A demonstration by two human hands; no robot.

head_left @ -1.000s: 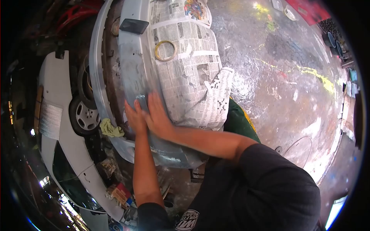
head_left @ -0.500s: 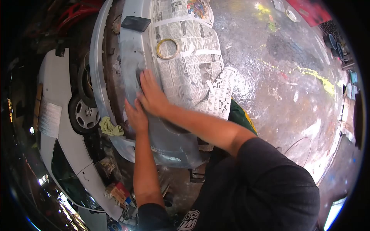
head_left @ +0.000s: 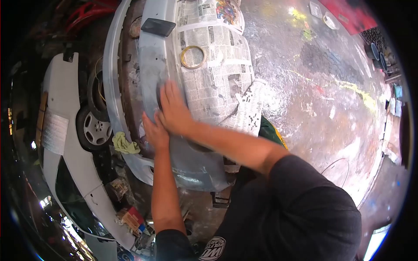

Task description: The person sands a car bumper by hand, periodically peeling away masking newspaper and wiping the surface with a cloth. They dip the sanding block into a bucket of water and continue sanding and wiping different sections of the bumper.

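A grey car bumper (head_left: 191, 161) lies across the middle of the view, partly covered by newspaper (head_left: 209, 87). My right hand (head_left: 175, 111) presses on its surface beside the newspaper, over a dark object whose edge barely shows under the fingers. Just to the left and below, my left hand (head_left: 155, 130) rests on the bumper, fingers stretched out, its fingertips near my right wrist and thumb. Farther up the bumper sits a flat dark block (head_left: 158, 27). A roll of yellowish tape (head_left: 183, 57) lies on the newspaper.
A green cloth (head_left: 125, 143) hangs at the bumper's left edge. A white car (head_left: 65, 100) and a wheel (head_left: 96, 129) are at left. The paint-stained floor (head_left: 313, 108) spreads to the right, with dark buckets (head_left: 372, 51) and a red panel (head_left: 348, 17) at the upper right.
The view has shifted slightly, so the bumper and newspaper appear a little to the right. Both hands remain at nearly the same part of the bumper.
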